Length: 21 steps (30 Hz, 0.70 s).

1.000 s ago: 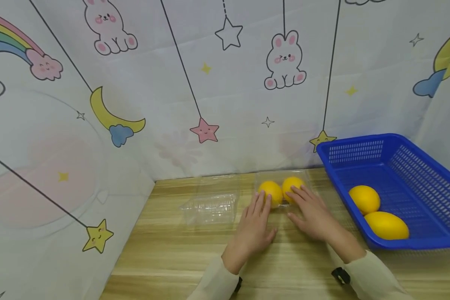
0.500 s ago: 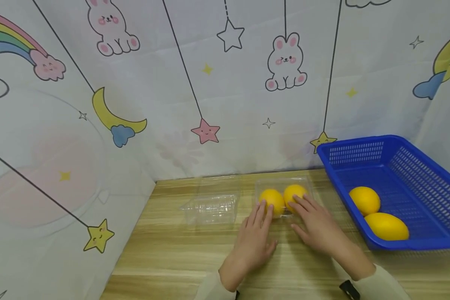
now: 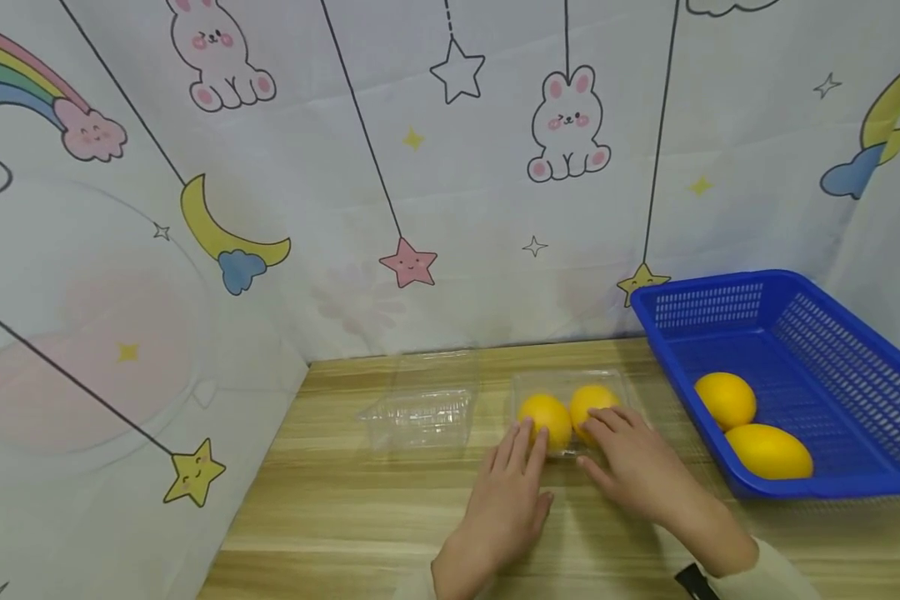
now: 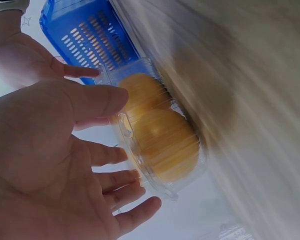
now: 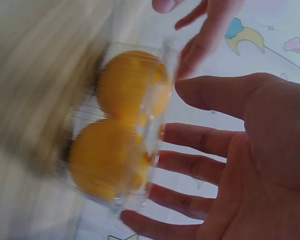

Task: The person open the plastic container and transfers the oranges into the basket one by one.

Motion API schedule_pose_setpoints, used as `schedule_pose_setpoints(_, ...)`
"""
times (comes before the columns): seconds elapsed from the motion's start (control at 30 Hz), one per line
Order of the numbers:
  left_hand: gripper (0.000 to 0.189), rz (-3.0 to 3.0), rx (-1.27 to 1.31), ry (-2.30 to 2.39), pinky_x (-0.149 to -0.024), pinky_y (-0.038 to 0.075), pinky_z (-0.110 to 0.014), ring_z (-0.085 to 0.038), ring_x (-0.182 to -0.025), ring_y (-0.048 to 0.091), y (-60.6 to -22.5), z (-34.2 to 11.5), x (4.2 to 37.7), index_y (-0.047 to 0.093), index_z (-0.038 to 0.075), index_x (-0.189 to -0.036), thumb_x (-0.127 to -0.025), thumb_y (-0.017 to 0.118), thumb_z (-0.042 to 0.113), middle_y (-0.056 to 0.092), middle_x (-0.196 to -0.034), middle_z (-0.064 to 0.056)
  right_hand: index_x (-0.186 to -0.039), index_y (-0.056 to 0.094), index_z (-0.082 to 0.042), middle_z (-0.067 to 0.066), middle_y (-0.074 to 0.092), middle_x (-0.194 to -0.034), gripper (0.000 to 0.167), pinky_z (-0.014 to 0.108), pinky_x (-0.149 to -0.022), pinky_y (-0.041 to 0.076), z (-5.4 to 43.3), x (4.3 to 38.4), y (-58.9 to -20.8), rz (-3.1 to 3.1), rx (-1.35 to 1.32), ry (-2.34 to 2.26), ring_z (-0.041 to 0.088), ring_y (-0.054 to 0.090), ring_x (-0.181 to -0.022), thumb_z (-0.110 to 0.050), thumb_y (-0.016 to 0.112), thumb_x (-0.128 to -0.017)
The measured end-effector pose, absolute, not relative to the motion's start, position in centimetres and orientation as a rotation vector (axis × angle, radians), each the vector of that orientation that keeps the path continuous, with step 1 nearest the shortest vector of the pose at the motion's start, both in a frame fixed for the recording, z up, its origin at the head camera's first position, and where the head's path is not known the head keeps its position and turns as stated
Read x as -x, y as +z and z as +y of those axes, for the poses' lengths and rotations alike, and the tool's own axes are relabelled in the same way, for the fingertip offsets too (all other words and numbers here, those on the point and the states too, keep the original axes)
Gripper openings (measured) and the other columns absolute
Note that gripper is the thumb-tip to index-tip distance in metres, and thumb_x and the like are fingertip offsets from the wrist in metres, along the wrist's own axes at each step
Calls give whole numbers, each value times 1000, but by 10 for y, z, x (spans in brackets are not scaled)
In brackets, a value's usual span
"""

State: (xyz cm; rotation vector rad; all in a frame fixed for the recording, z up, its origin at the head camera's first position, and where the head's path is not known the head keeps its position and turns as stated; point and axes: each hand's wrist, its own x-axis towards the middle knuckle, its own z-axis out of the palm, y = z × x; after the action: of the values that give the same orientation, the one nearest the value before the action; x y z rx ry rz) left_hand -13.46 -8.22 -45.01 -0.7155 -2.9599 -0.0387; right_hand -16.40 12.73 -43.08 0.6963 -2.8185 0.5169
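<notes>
Two round, orange-like yellow fruits, a left one (image 3: 545, 422) and a right one (image 3: 593, 410), sit side by side in a clear plastic box (image 3: 570, 380) on the table. My left hand (image 3: 504, 500) lies at the box's near side, its fairly straight fingers reaching over the rim onto the left fruit. My right hand (image 3: 640, 467) does the same at the right fruit, fingers spread. In the left wrist view the fingertips (image 4: 124, 155) reach the box's edge. The right wrist view shows the right hand's thumb and fingers along the rim, not curled round the box.
Another clear plastic container (image 3: 423, 417) stands open to the left. At the right is a blue mesh basket (image 3: 810, 367) holding a round yellow fruit (image 3: 726, 401) and a longer one (image 3: 769, 452). A printed cloth (image 3: 480, 208) hangs behind the wooden table (image 3: 345, 517).
The box with both fruits has slid over the table toward the person, and both hands have drawn back with it. The other container and the basket have stayed in place.
</notes>
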Motion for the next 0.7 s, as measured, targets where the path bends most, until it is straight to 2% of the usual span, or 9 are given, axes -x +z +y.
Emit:
schedule_pose_setpoints(0.17,73,-2941,725,-30,-118,43,-49,-31,-157,35,-449,-82,132,36,7,-165,-105,65,36,34,-171,-17,-112,74,-7,13,70,-124,27,64,-89,57,122,164,-427,-2802,-669,506,41,62,-119,-24,81,-93)
schedule_pose_setpoints(0.3,73,-2944,722,-56,-118,43,-49,-31,-157,35,-450,-82,132,35,7,-165,-105,65,36,34,-171,-17,-111,73,-7,13,71,-124,26,64,-81,59,121,164,-427,-2788,-641,510,41,62,-118,-23,82,-92)
schedule_pose_setpoints(0.7,76,-2941,786,-242,-123,36,-50,-35,-158,31,-451,-90,134,30,6,-167,-106,64,35,26,-173,-19,-119,73,-6,19,68,-136,32,71,-88,55,121,163,-432,-2807,-618,516,44,59,-128,-25,81,-94)
